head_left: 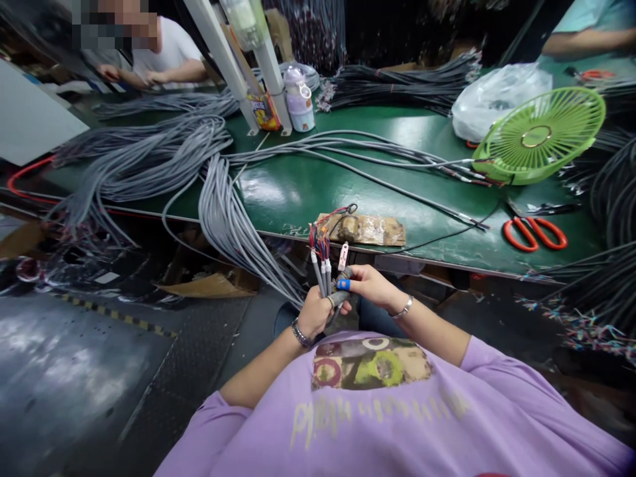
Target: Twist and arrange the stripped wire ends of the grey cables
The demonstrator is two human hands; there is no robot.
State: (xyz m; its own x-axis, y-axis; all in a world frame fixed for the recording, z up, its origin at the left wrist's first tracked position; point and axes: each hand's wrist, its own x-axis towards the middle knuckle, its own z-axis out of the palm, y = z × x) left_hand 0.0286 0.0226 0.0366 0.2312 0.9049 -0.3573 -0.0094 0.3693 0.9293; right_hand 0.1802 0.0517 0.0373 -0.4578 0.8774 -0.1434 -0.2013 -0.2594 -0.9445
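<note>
My left hand [314,314] is closed round several grey cables [320,277] just below the table's front edge. Their white-sleeved ends point upward and fan out into thin coloured wires [320,242]. My right hand [370,286] is beside it, thumb and fingers pinched together close to the cables. Blue tape wraps one of its fingers, and grey wrapping covers other fingertips. A small pale piece with reddish marks [342,256] sticks up just above the right fingertips. What the right fingers grip is hidden. Behind the wire ends lies a taped brown cardboard pad [375,229].
Grey cable bundles [173,156] cover the table's left and hang over its edge. To the right are orange-handled scissors [534,232], a green fan [539,136] and a plastic bag [499,96]. A bottle [299,99] stands by a post. Co-workers [169,53] sit opposite.
</note>
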